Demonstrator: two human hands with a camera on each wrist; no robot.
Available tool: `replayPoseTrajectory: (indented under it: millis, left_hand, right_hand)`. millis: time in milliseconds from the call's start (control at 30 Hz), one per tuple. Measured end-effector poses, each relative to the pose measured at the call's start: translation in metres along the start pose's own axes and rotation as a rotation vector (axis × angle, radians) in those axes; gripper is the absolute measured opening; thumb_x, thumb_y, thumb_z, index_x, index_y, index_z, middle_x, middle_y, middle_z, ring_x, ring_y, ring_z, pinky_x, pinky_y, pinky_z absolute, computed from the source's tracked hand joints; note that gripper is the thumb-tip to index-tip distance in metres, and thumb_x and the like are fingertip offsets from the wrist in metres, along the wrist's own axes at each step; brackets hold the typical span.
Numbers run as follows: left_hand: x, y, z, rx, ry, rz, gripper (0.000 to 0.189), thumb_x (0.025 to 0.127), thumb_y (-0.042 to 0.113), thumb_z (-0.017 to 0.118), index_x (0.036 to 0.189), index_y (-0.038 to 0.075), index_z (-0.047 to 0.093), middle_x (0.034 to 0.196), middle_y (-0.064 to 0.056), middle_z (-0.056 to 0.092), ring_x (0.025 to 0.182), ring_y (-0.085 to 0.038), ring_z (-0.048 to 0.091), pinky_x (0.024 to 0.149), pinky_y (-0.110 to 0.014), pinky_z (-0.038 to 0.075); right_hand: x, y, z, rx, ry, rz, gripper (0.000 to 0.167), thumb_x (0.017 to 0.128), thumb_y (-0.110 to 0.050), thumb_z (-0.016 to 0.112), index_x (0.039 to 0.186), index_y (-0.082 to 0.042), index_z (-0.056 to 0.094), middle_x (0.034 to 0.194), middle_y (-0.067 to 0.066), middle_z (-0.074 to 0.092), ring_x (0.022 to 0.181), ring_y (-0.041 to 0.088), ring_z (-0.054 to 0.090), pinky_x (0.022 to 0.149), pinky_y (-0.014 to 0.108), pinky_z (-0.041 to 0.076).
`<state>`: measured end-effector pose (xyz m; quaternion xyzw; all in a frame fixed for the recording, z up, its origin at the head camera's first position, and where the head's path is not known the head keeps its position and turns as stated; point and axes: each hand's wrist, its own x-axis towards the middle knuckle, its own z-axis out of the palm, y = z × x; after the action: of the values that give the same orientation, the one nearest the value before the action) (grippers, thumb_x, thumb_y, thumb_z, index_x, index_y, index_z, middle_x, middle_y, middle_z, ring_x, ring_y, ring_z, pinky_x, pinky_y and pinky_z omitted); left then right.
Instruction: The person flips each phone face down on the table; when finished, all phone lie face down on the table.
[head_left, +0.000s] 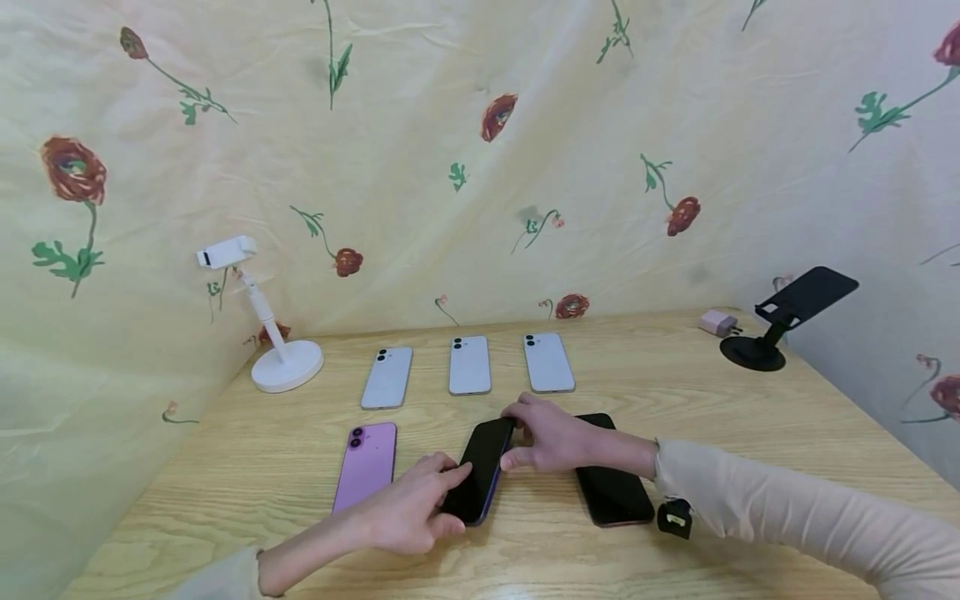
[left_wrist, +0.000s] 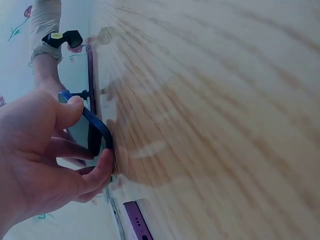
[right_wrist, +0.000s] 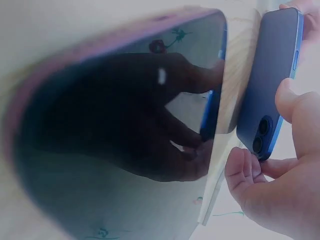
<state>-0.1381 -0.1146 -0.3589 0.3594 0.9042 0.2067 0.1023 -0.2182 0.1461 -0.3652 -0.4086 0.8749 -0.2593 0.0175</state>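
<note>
Both hands hold a blue phone (head_left: pixel 482 462) at the middle of the table, its dark screen up in the head view and one long side raised. My left hand (head_left: pixel 411 510) grips its near end with thumb and fingers. At the far end and right side, my right hand (head_left: pixel 553 437) holds it between thumb and fingers. The right wrist view shows its blue back (right_wrist: pixel 272 65) with two lenses. A pink-edged phone (head_left: pixel 617 493) lies screen up, partly under my right forearm. To the left lies a purple phone (head_left: pixel 367 462), back up, its lower end partly behind my left arm.
Three pale phones lie back up in a row behind: left (head_left: pixel 387 379), middle (head_left: pixel 469 367), right (head_left: pixel 549 364). A white phone stand (head_left: pixel 287 365) is at the back left. At the back right are a black phone stand (head_left: pixel 808 296) and a pale plug charger (head_left: pixel 717 322).
</note>
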Motion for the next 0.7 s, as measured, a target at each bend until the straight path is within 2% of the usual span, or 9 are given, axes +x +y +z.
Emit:
replayPoseTrajectory:
  millis: [267,400,533,700]
  left_hand:
    - [0.0012,0.0002,-0.0031,-0.003,0.001,0.001,0.067,0.096,0.024,0.070,0.149,-0.005,0.041,0.138,-0.012,0.050,0.113,-0.014,0.048,0.094,-0.030,0.044]
    - [0.0011,0.0009,-0.0038,-0.074,-0.011,-0.002,0.070,0.096,0.021,0.069,0.154,0.000,0.034,0.139,-0.012,0.049,0.109,-0.011,0.051,0.092,-0.029,0.045]
    - [0.0005,0.0014,-0.0042,-0.147,-0.022,0.002,0.075,0.096,0.018,0.069,0.157,0.004,0.028,0.134,-0.010,0.051,0.101,-0.008,0.054,0.087,-0.025,0.047]
    - [0.0017,0.0001,-0.0034,-0.225,-0.020,0.047,0.080,0.096,0.011,0.068,0.160,0.006,0.020,0.124,-0.009,0.054,0.099,-0.006,0.057,0.084,-0.021,0.049]
  right_hand:
    - [0.0031,-0.0043,-0.0043,0.034,0.011,0.039,0.059,0.088,-0.036,0.078,0.123,0.008,0.060,0.095,0.008,0.053,0.081,0.019,0.051,0.070,0.029,0.045]
    - [0.0047,-0.0048,-0.0061,0.054,0.026,0.036,0.058,0.088,-0.035,0.078,0.123,0.008,0.059,0.093,0.007,0.053,0.081,0.019,0.053,0.070,0.030,0.046]
    - [0.0064,-0.0059,-0.0060,0.074,0.044,0.042,0.058,0.088,-0.032,0.079,0.123,0.009,0.059,0.092,0.006,0.056,0.081,0.018,0.056,0.071,0.030,0.048]
    - [0.0079,-0.0086,-0.0041,0.096,0.066,0.066,0.057,0.088,-0.032,0.079,0.124,0.009,0.059,0.093,0.007,0.060,0.081,0.016,0.058,0.071,0.030,0.050]
